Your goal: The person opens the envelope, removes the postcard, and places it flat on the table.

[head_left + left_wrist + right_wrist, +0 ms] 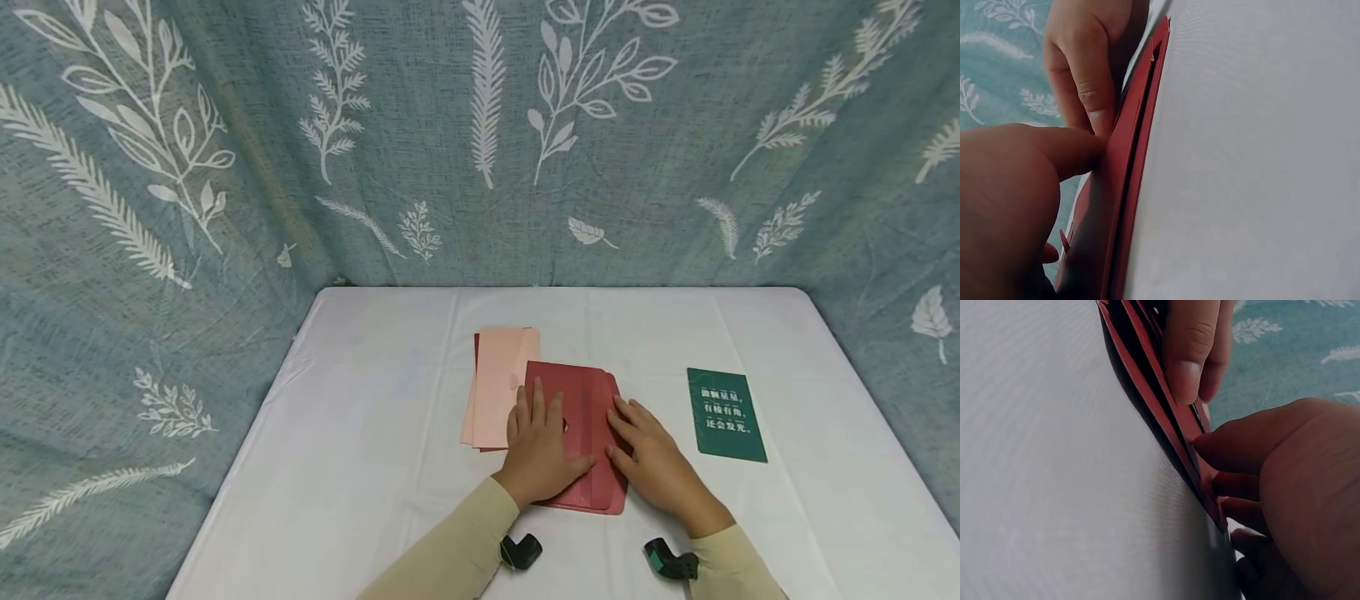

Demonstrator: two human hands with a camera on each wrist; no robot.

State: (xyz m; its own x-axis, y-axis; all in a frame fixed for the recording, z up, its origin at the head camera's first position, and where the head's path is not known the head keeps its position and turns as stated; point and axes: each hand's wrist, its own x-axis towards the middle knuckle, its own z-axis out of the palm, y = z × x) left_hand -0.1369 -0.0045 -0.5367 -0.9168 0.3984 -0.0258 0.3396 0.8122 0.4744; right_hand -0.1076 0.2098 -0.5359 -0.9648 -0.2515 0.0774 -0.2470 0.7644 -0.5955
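Observation:
A red envelope [558,496] with a folded flap lies in the middle of the table in the head view. My left hand [542,450] rests on top of it with the fingers spread and straight, covering much of its left part. Along its right edge lies my right hand [656,458], the thumb and fingertips pressing on the flap side. Both wrist views show the envelope edge-on, with dark gaps between its layers; the thumb [1079,150] of the left hand presses on the upper layer in the left wrist view.
Pink envelopes [498,383], with a red edge showing below, are stacked at the back left, partly under the red envelope. A green card [727,417] with white characters lies to the right. A leaf-patterned curtain [420,142] hangs behind the white table [360,433].

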